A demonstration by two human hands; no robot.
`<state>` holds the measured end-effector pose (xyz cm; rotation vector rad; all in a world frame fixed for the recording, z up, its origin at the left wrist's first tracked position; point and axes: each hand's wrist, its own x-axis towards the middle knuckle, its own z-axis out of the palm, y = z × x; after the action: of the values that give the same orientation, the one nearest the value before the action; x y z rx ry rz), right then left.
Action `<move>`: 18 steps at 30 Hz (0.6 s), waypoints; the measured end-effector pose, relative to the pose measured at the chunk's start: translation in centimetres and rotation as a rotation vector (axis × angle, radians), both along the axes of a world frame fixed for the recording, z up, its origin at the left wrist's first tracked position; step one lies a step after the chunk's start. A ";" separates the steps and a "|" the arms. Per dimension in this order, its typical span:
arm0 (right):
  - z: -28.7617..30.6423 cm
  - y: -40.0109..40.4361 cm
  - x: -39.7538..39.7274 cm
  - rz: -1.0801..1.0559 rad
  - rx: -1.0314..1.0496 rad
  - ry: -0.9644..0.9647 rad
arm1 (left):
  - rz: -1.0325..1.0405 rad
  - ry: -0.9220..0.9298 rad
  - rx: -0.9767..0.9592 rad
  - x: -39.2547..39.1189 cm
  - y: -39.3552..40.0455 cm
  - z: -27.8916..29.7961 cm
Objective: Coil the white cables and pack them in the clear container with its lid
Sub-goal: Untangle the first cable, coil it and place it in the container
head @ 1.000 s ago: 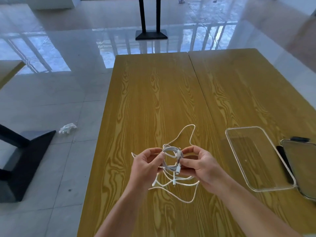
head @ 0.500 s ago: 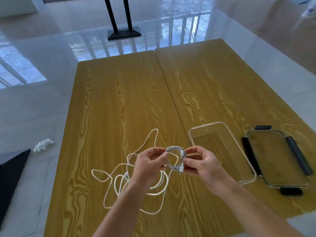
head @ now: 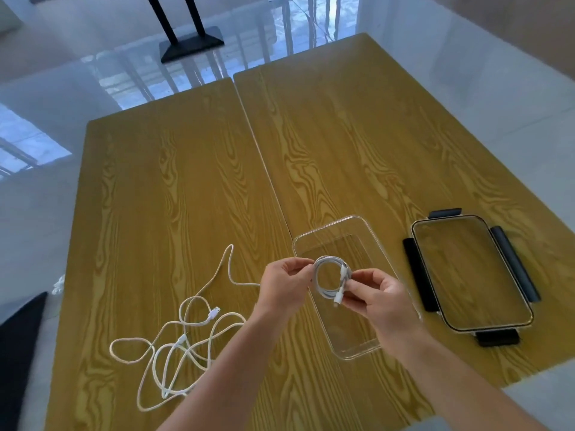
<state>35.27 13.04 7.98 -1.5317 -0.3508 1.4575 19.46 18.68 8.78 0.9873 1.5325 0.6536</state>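
Nearest us, our left hand (head: 284,286) and right hand (head: 378,293) each pinch a side of the coiled white cable (head: 331,279), fingers curled onto the loop, its two plugs lying together under the right thumb. A second ago this coil hung over the loose tangle; we have since carried it to the right, so it now sits above the open clear container (head: 314,241), and we judge the first cable is wound and ready to be lowered in. To our left the loose white cable (head: 183,340) sprawls on the desk (head: 174,188), uncoiled, one end trailing toward the left hand, so that part of the job remains. The container stands close to the desk's near right edge, with little margin there. Just beyond it to the right the lid (head: 473,272) lies flat with its dark latches splayed out, apart from the container and also near the edge. Farther off the desk surface offers plenty of space for winding, and past it a black stand (head: 191,45) rests on the glossy floor.
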 end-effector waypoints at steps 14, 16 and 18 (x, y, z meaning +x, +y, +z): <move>-4.9 2.1 2.3 -0.113 -0.048 0.193 | 0.037 0.223 -0.118 6.7 4.7 -4.5; -5.6 2.6 2.2 -0.108 -0.061 0.185 | 0.051 0.243 -0.144 7.2 5.2 -5.2; -6.3 3.2 2.3 -0.101 -0.083 0.174 | 0.078 0.234 -0.198 7.7 5.7 -5.9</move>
<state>37.57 16.27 1.69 -1.4534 -0.1088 1.5281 27.20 24.41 2.88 0.8804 1.8114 0.4407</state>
